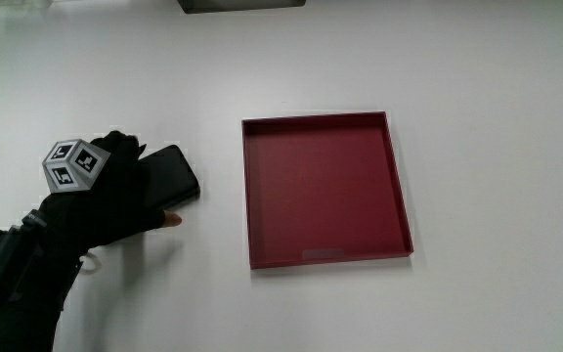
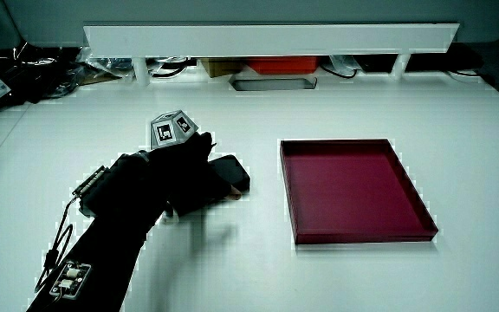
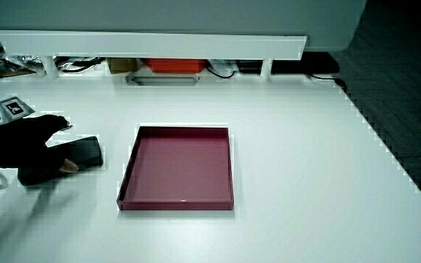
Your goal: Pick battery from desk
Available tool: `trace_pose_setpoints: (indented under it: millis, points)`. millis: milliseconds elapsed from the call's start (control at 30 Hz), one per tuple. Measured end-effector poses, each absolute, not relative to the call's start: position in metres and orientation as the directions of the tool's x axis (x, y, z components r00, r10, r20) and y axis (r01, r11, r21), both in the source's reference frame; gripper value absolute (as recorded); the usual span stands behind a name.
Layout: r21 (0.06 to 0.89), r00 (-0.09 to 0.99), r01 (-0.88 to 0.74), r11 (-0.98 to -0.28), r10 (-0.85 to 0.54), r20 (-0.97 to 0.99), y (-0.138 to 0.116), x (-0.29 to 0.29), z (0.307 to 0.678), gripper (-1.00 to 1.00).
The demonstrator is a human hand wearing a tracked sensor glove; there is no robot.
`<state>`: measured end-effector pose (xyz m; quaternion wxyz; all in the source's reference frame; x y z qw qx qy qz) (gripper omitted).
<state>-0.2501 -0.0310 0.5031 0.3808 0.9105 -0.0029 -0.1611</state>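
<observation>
A flat black battery point(image 1: 174, 174) lies on the white desk beside a red tray point(image 1: 245, 196). The hand point(image 1: 115, 196), in its black glove with the patterned cube point(image 1: 71, 164) on its back, covers the battery's end that is farther from the tray. The fingers reach over one long edge and the thumb presses the long edge nearer the person, so the hand is shut on it. Both side views show the battery point(image 2: 232, 172) point(image 3: 86, 152) sticking out of the hand point(image 2: 176, 178) point(image 3: 28, 146) toward the tray point(image 2: 288, 191) point(image 3: 126, 179). I cannot tell whether the battery is lifted off the desk.
The shallow red tray holds nothing. A low white partition point(image 2: 267, 39) point(image 3: 152, 44) closes the desk's end farthest from the person, with an orange box point(image 2: 275, 64) and a grey object point(image 2: 273, 83) under it. Cables and dark gear point(image 2: 16, 69) lie at the desk's corner.
</observation>
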Motion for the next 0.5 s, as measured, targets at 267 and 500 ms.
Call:
trace_pose_setpoints:
  millis: [267, 500]
  points:
    - [0.727, 0.957, 0.078, -0.682, -0.152, -0.246, -0.027, -0.252, 0.520, 0.00]
    - [0.714, 0.954, 0.081, -0.696, -0.152, -0.257, -0.026, -0.259, 0.526, 0.00]
